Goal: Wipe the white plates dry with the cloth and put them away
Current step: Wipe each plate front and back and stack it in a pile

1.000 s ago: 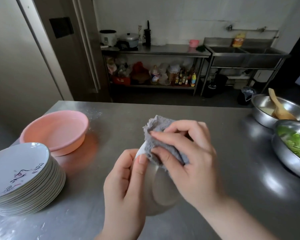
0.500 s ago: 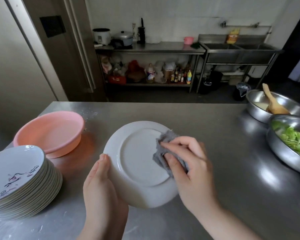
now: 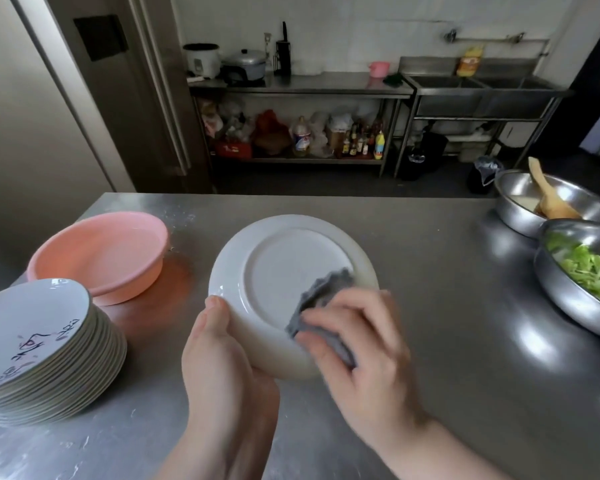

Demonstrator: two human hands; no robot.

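- While held up over the steel table (image 3: 413,271), white plate (image 3: 284,271) with its bottom showing:
- Left hand (image 3: 222,355) curled round its near left rim.
- Right hand (image 3: 357,348) bunched on gray cloth (image 3: 323,306), pressing its near right side.
- Left of plate: plate stack (image 3: 45,348), then pink basin (image 3: 101,254) farther back.

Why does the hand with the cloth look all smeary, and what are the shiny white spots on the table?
In the head view, the right hand and grey cloth blur because they are moving; the left hand and white plate look sharper. The bright patches on the steel table are glare from light reflecting. The wide lens bends the edges.
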